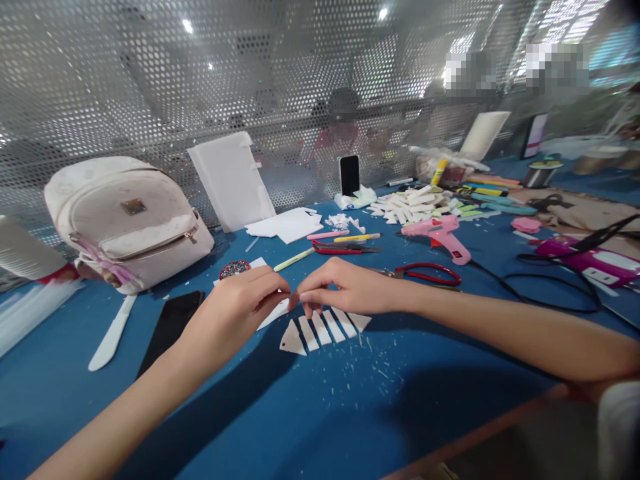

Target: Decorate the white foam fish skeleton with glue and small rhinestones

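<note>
My left hand (pixel 250 293) and my right hand (pixel 345 287) meet fingertip to fingertip above the table, both closed in a pinch. Whatever is between their fingers is too small or hidden to make out. Just below them lies a row of white cut strips (pixel 323 329) with a pointed, holed end piece, laid out like a fish skeleton. A white sheet (pixel 270 320) lies partly under my left hand. Behind my right wrist are red-handled pliers (pixel 430 272), and small pale shavings are scattered right of the strips.
A black phone (pixel 173 327) and a white plastic knife (pixel 114 333) lie left, near a pale backpack (pixel 135 220). Farther back are pens, a red tool (pixel 340 248) and a pile of white pieces (pixel 413 203). A pink glue gun (pixel 437 233) trails its black cord on the right.
</note>
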The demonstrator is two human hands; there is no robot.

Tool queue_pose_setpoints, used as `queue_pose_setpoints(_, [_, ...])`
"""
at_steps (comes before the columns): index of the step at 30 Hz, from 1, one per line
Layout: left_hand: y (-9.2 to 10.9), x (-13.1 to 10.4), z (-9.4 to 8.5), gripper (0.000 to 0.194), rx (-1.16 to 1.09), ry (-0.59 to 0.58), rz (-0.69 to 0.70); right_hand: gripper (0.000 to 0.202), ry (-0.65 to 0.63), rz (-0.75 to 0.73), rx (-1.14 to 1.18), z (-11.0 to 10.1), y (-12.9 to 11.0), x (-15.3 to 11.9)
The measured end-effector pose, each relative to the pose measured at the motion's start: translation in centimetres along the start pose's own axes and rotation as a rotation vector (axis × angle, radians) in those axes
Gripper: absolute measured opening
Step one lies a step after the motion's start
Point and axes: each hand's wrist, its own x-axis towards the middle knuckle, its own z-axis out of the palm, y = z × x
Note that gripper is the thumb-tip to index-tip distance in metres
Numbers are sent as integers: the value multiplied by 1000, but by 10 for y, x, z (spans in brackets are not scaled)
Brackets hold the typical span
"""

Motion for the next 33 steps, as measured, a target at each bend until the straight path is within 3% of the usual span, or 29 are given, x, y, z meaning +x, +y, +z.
queue_pose_setpoints(33, [0, 1, -2, 16, -26, 11, -9, 30, 10, -28, -54, -4, 4, -1])
